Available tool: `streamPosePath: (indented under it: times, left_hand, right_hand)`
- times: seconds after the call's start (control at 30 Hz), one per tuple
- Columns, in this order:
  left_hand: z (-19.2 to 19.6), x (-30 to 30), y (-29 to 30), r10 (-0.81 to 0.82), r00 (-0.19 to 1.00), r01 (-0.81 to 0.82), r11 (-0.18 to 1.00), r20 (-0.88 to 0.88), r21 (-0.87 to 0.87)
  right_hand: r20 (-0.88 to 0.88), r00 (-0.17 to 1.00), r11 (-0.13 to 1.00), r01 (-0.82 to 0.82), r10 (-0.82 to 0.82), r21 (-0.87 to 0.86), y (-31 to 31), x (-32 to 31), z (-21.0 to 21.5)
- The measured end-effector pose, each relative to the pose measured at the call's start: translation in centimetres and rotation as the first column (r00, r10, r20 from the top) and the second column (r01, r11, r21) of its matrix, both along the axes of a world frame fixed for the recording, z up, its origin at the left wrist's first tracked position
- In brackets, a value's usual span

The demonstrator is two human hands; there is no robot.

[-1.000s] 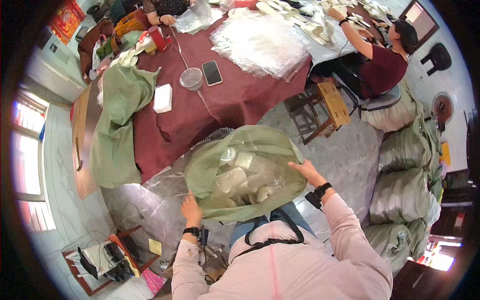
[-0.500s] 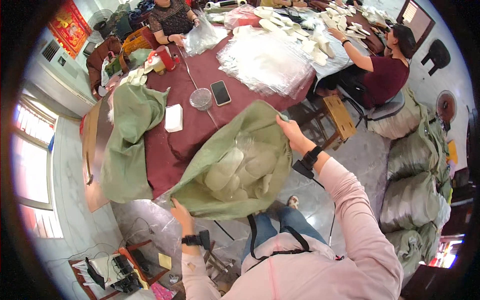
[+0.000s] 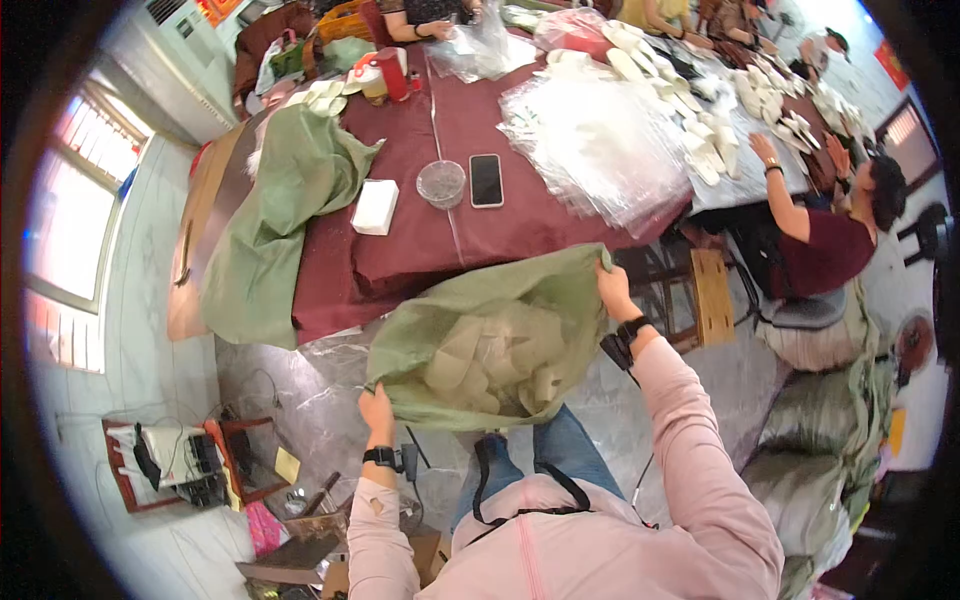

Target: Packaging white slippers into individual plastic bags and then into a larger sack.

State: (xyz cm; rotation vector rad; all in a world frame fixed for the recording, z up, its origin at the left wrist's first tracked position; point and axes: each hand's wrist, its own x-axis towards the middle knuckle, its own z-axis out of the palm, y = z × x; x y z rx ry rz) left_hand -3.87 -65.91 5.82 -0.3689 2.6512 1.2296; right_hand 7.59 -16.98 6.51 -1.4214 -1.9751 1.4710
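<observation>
Between my hands hangs a green woven sack [image 3: 455, 295], its mouth spread wide toward me. Pale slippers [image 3: 490, 350], some apparently in clear plastic, lie inside it; the lower ones are hidden. My left hand [image 3: 377, 413] is closed on the near left rim. At the far right corner, my right hand [image 3: 615, 288] grips the rim. The sack is in front of my legs, just short of the table [image 3: 400, 260] with its dark red cover.
On the table are a phone [image 3: 486, 181], a round clear container [image 3: 441, 184], a white box [image 3: 375, 207], clear plastic bags [image 3: 600, 140] and a draped green cloth [image 3: 270, 230]. A wooden stool [image 3: 712, 297] stands right, near a seated person [image 3: 835, 240]. Full sacks [image 3: 810, 430] line the right side.
The sack's far right corner has come down with my right hand, away from the table edge. Both hands keep their hold. My view has turned, and the table appears farther right.
</observation>
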Motion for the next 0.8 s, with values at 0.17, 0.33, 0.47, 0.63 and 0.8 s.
streamPosePath:
  times: [0.17, 0.33, 0.47, 0.63, 0.8]
  left_hand:
    - [1.9, 2.5, -0.1, -0.041, 0.996, 0.074, 0.882, 0.083, -0.465]
    - [1.7, 3.1, 6.3, -0.900, 0.419, 0.357, 0.042, 0.120, -0.933]
    - [-1.6, 1.9, 7.6, -0.722, 0.562, 0.530, -0.060, 0.404, -0.846]
    - [-0.1, -4.7, 9.8, -0.486, 0.874, 0.350, 0.647, -0.012, -0.678]
    - [3.6, -16.1, 4.5, -0.205, 0.902, 0.035, 0.911, -0.379, -0.410]
  right_hand:
    - [-0.188, 0.982, 0.977, -0.023, -0.018, -0.213, 2.2, 2.8, 0.7]
    - [-0.153, 0.988, 0.952, -0.049, 0.003, -0.302, 3.9, 3.7, 0.3]
    - [-0.124, 0.986, 0.960, -0.140, 0.112, -0.244, 4.4, 3.6, 0.5]
    - [-0.020, 0.999, 0.992, -0.043, 0.041, -0.115, 4.3, 1.8, 0.3]
    - [-0.185, 0.970, 0.982, 0.129, -0.154, -0.140, 2.6, -0.5, -3.2]
